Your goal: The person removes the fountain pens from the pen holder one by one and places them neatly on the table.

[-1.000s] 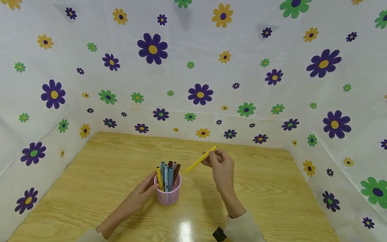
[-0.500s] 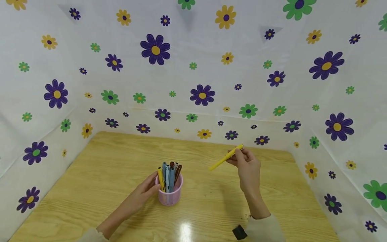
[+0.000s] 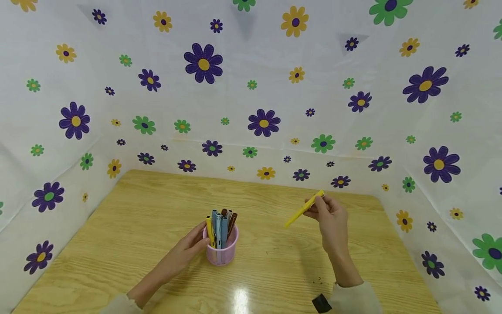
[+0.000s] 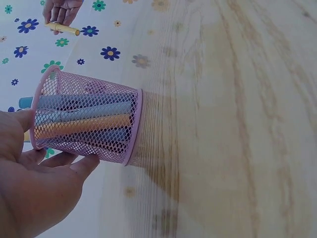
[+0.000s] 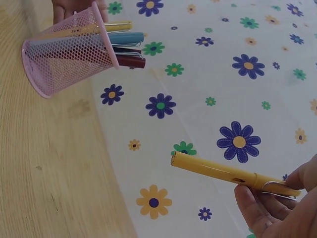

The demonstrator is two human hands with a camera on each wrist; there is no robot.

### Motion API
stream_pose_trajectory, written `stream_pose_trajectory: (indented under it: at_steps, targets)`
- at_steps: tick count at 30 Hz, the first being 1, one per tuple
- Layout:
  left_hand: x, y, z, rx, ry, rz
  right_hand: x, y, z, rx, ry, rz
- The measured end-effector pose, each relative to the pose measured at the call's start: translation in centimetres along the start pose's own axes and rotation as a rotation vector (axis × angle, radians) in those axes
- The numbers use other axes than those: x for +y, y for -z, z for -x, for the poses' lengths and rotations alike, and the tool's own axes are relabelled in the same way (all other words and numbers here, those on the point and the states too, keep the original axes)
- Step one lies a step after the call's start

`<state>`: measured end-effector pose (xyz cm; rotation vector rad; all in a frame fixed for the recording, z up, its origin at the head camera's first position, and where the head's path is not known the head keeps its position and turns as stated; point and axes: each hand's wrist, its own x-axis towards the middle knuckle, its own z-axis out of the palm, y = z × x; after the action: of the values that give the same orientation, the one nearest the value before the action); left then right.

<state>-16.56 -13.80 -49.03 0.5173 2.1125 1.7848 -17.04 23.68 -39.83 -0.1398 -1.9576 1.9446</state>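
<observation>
My left hand point(image 3: 189, 248) grips a pink mesh pen cup point(image 3: 221, 257) at its left side, thumb near the rim. The cup stands upright on the wooden table. Inside it are a yellow pen point(image 3: 210, 231), several blue pens point(image 3: 224, 231) and dark brown ones point(image 3: 232, 222). Off to the right, my right hand point(image 3: 332, 223) pinches another yellow pen point(image 3: 300, 214) near its clip end, held tilted above the table. In the right wrist view, the clip of this held pen point(image 5: 210, 168) lies by the fingers, and its other end points toward the cup.
The wooden table point(image 3: 172, 196) meets white flower-printed sheeting point(image 3: 164, 104) at the back and on both sides. A small black block point(image 3: 321, 303) sits beside the right sleeve point(image 3: 354, 298).
My right hand has moved to the right, away from the cup, carrying the yellow pen. My left hand keeps its hold on the cup, which stays in place.
</observation>
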Motion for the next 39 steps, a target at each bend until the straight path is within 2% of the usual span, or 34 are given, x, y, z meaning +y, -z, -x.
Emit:
stream_pose_trajectory:
  at_steps: [6,17,25,31,39]
  targets:
    - [-0.3,0.1,-0.3,0.001,-0.001,-0.005,1.0,-0.8,0.1,-0.071,-0.069,0.012]
    - [0.0,0.0,-0.2,-0.001,0.004,-0.008,3.9,-2.1,0.5,-0.288,-0.195,-0.002]
    - [-0.2,0.0,-0.1,0.004,0.017,0.000,6.1,-3.1,1.3,-0.419,-0.277,0.051]
    - [-0.1,0.0,-0.1,0.003,0.006,0.005,6.8,-3.8,1.9,-0.511,-0.300,0.073]
    - [-0.2,0.0,-0.1,0.010,0.005,-0.008,7.2,-4.7,2.5,-0.568,-0.302,0.045]
